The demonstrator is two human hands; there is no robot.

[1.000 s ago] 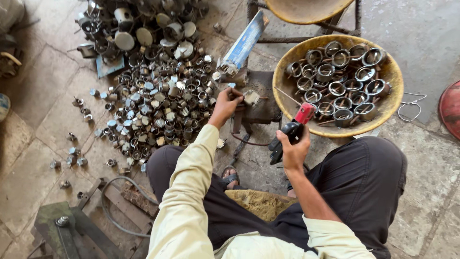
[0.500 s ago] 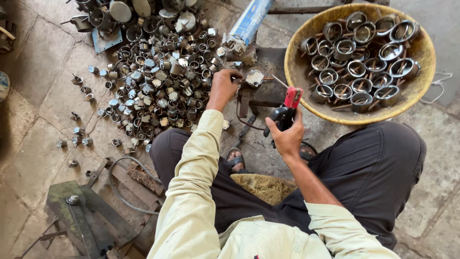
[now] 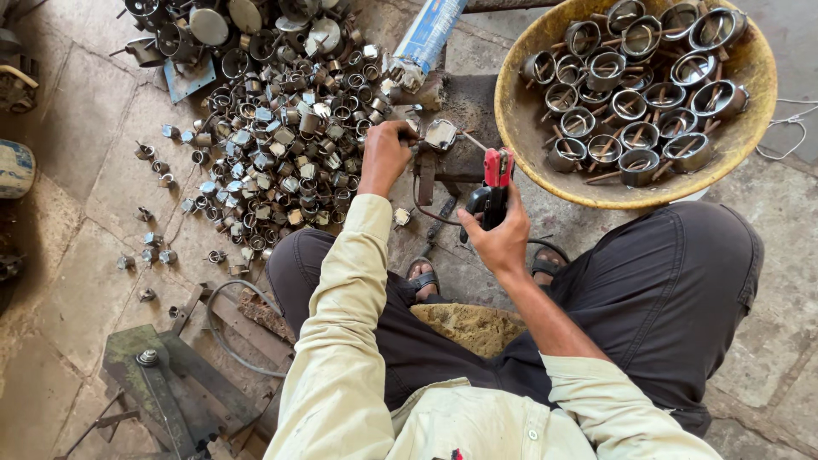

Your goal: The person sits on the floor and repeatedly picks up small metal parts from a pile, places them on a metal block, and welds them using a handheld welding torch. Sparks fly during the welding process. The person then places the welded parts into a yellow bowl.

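While the right hand (image 3: pixel 503 243) is gripping the red-tipped tool (image 3: pixel 492 183), left-hand fingers (image 3: pixel 400 140) are now pinching a small metal piece (image 3: pixel 440 134) beside the yellow basket (image 3: pixel 520 128).

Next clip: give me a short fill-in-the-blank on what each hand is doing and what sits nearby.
1. The right hand holds a black tool with a ____ head.
2. The left hand rests beside a heap of small ____ rings.
3. The yellow ____ holds ringed pieces with wooden handles.

Missing words: red; metal; basin
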